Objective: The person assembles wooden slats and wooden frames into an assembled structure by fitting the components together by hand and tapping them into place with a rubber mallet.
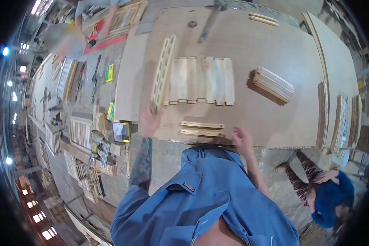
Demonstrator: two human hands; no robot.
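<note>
My left hand [151, 122] is closed around the near end of a long wooden rail [162, 76] with a row of slots. The rail stands along the left side of several pale slats [201, 80], laid side by side with uneven ends. Closer to me, two short wooden bars [202, 128] with a hole near each end lie parallel. Just right of these bars is my right hand [242, 140], its fingers curled together. Whatever its fingers may hold is too small or hidden to make out.
A bundle of narrow strips [273, 85] lies at the right of the worktable [242, 41]. Two thin sticks [263, 19] lie at the far edge. A nail gun [97, 141] is at the left. One person works at the upper left; another person [330, 192] sits lower right.
</note>
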